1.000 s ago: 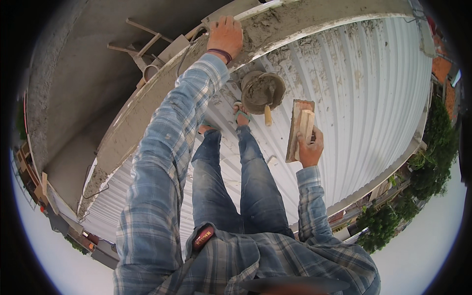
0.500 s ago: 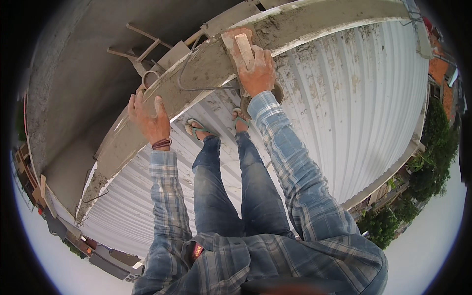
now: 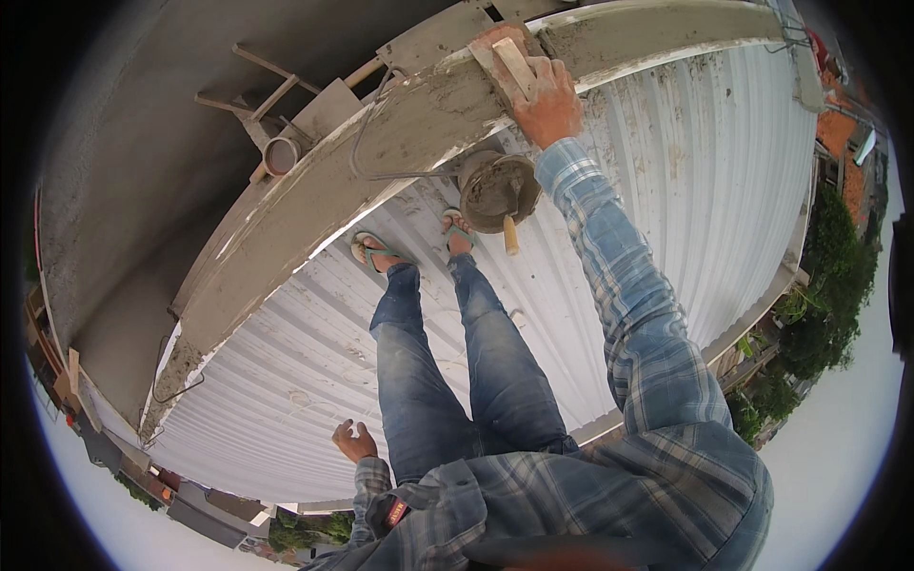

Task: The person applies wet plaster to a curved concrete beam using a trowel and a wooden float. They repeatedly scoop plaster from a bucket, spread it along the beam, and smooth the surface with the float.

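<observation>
Left hand point(image 3: 357, 444) has dropped low, fingers loose — right hand point(image 3: 551, 103) reaches forward, fingers gripping float point(image 3: 514, 67).

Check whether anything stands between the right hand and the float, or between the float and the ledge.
Nothing visible does. The right hand grips the float, which is right over the grey ledge. A bent metal rod crosses the ledge, but off to the float's left.

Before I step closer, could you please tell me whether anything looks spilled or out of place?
Yes: what look like mortar smears mark the white roof sheets right of the bucket, odd beside the cleaner stretches. A bent rod also crosses the wall, crooked against its smooth curve.
</observation>
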The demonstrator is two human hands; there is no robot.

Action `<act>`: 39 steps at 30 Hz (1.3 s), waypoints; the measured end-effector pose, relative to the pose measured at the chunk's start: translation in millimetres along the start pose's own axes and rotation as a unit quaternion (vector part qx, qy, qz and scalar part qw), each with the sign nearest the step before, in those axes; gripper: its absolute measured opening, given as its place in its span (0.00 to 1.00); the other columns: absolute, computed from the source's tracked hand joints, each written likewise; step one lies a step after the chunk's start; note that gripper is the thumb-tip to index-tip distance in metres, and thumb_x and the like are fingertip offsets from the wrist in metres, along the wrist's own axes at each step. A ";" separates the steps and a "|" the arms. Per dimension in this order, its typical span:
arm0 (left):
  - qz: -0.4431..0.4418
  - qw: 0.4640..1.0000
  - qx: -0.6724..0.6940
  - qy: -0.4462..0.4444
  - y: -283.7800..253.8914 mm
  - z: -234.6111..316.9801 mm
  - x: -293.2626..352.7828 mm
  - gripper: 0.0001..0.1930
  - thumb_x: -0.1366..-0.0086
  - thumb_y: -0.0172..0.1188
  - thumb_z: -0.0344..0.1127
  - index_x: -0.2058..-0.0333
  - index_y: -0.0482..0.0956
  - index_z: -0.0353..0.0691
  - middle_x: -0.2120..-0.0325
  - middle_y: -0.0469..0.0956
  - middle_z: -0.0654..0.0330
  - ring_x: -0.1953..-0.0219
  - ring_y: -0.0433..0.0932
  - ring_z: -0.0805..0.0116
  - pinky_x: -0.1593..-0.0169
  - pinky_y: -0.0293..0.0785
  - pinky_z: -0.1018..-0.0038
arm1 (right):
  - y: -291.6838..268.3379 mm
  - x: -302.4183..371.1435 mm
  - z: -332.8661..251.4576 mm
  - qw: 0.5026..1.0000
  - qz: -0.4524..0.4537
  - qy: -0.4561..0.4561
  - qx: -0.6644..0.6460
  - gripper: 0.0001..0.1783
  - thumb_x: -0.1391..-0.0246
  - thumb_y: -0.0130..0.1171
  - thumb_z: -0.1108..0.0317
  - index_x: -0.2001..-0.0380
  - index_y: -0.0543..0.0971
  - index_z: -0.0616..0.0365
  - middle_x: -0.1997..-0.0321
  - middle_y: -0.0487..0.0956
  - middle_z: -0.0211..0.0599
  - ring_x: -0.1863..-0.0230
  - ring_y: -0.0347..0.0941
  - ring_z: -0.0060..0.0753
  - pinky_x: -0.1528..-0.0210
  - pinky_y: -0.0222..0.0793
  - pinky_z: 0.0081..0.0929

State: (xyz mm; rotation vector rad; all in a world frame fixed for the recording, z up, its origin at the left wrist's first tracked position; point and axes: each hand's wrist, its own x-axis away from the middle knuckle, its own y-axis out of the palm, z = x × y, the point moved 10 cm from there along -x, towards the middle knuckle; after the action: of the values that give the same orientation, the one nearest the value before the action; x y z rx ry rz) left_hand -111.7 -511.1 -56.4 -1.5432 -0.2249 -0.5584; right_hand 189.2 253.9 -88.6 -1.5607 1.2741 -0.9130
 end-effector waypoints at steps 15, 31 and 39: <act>-0.063 0.997 0.019 0.039 20.1 -34.4 44.5 0.12 0.48 0.66 0.29 0.63 0.81 0.36 0.59 0.73 0.48 0.59 0.74 0.57 0.65 0.79 0.67 | -9.7 -44.7 96.6 0.995 0.046 0.077 -0.045 0.26 0.49 0.61 0.56 0.46 0.76 0.53 0.49 0.79 0.43 0.45 0.73 0.48 0.43 0.68 0.41; -0.149 0.986 0.074 0.029 33.7 -80.8 -4.6 0.14 0.45 0.69 0.33 0.60 0.81 0.36 0.56 0.73 0.49 0.67 0.81 0.58 0.65 0.82 0.70 | 27.3 63.3 -64.2 0.997 0.040 0.036 -0.060 0.25 0.51 0.62 0.61 0.48 0.75 0.55 0.52 0.78 0.43 0.47 0.72 0.52 0.43 0.67 0.44; -0.119 0.988 -0.064 0.078 0.5 -90.4 -67.5 0.14 0.45 0.67 0.39 0.63 0.83 0.36 0.57 0.74 0.48 0.60 0.78 0.58 0.63 0.80 0.68 | 30.4 54.2 -68.1 0.996 0.046 0.057 -0.052 0.26 0.49 0.60 0.60 0.45 0.74 0.53 0.48 0.77 0.41 0.45 0.70 0.50 0.42 0.67 0.43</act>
State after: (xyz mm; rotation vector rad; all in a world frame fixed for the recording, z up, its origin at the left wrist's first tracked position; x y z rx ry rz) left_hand -187.9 -586.1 -92.4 -1.5991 -0.2601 -0.8933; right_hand 127.1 186.0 -94.9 -1.5331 1.4844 -0.9003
